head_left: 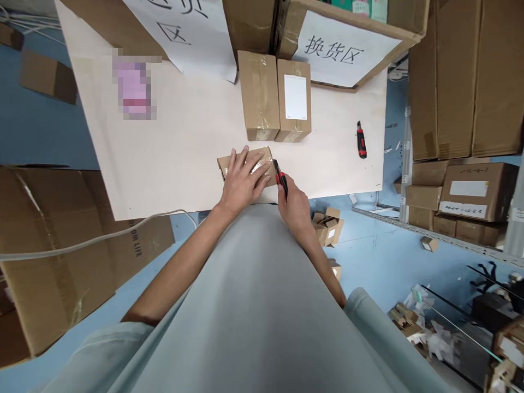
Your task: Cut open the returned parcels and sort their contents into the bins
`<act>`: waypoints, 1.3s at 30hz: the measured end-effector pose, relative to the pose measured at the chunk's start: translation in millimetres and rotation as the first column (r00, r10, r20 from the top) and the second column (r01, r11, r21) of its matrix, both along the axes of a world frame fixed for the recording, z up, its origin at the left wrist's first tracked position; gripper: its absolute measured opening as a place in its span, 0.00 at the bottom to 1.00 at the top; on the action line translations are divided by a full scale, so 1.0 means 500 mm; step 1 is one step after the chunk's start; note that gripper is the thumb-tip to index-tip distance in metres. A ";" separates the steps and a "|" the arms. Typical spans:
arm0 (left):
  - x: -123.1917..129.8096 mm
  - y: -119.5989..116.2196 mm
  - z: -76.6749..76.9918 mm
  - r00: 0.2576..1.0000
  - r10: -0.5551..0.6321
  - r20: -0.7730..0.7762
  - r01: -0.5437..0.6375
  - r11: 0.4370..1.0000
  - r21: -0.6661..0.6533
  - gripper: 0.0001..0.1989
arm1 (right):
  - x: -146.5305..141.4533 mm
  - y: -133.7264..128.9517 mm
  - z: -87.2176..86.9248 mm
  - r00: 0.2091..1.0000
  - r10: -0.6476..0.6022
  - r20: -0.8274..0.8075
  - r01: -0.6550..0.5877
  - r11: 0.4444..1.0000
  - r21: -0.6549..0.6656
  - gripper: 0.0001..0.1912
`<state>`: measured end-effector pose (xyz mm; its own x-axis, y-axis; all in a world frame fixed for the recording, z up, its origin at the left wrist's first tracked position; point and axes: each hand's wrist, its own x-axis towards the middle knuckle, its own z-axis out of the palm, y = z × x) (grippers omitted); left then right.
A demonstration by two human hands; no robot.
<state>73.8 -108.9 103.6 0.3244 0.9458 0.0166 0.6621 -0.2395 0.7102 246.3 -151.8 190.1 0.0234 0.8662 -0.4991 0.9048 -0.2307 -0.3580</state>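
A small cardboard box [265, 154] with shiny clear tape lies near the front edge of the white table [184, 142]. My left hand [241, 183] rests on top of it, palm down with the fingers spread. My right hand [292, 204] is closed round a red and black box cutter [281, 178], whose tip touches or sits very close to the box's right end. Whether the blade is out is too small to tell.
Two taped boxes [260, 98] [295, 123] stand behind the small box. Another cutter [361, 141] lies at the right. Large labelled cartons [286, 38] line the back. A white cable [102, 237] crosses the front left. A blurred pink item [134, 90] is at the left.
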 end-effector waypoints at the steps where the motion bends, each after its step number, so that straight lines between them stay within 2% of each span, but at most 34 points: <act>1: 0.000 -0.001 -0.001 1.000 0.004 0.008 -0.004 1.000 0.001 0.23 | -0.005 0.005 0.006 0.999 0.013 0.037 -0.012 1.000 -0.023 0.26; 8: 0.001 -0.003 0.003 0.996 0.001 0.090 0.002 1.000 -0.030 0.23 | -0.054 0.012 0.029 0.947 0.098 0.305 -0.066 0.992 -0.112 0.29; 15: -0.002 -0.005 0.001 0.989 -0.004 0.148 0.012 0.999 -0.053 0.22 | -0.120 0.030 0.034 0.862 0.114 0.493 -0.045 0.988 -0.149 0.34; 20: 0.001 -0.011 -0.005 0.988 -0.013 0.155 0.020 0.999 -0.044 0.23 | -0.120 0.024 0.063 0.838 0.158 0.521 -0.045 0.974 -0.223 0.34; 24: -0.001 -0.011 -0.008 0.988 -0.035 0.151 0.040 0.999 -0.028 0.23 | -0.114 0.005 0.078 0.834 0.135 0.536 0.004 0.968 -0.251 0.33; 34: -0.005 -0.008 -0.011 0.994 -0.051 0.099 0.049 0.998 0.026 0.22 | -0.103 -0.011 0.073 0.864 0.115 0.490 -0.013 0.978 -0.206 0.32; 39: -0.001 -0.010 -0.016 0.997 -0.036 0.064 0.032 0.997 0.069 0.21 | -0.096 0.002 0.053 0.874 0.107 0.473 -0.033 0.986 -0.161 0.36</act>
